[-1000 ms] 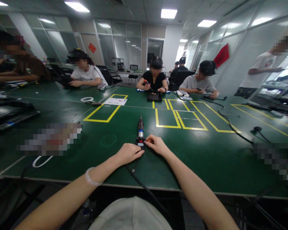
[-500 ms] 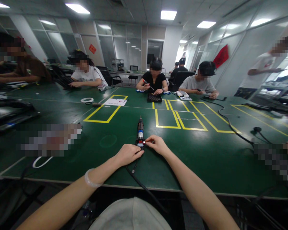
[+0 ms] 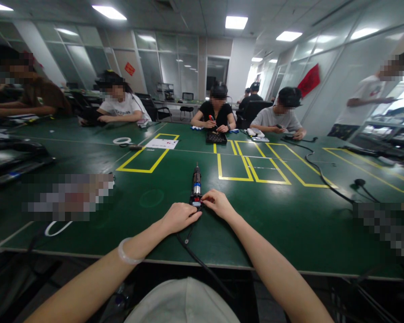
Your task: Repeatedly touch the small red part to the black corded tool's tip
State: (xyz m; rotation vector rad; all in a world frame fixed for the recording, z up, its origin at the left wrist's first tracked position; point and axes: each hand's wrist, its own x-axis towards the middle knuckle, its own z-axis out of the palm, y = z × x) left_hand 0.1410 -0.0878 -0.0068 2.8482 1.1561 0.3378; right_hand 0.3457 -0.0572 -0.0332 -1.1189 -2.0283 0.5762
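Both hands meet at the near end of the black and blue cylindrical power tool [image 3: 197,186]: our left hand [image 3: 180,216] grips it with curled fingertips, our right hand [image 3: 218,202] pinches it. Its long axis points straight away from us on the green table [image 3: 289,224], equally near to each hand.

table [image 3: 289,224]: green | tape outlines [image 3: 148,157]: yellow | cord [image 3: 202,264]: black

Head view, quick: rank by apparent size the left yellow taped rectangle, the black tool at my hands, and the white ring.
1. yellow taped rectangle
2. black tool, though it lies nearer the camera
3. white ring
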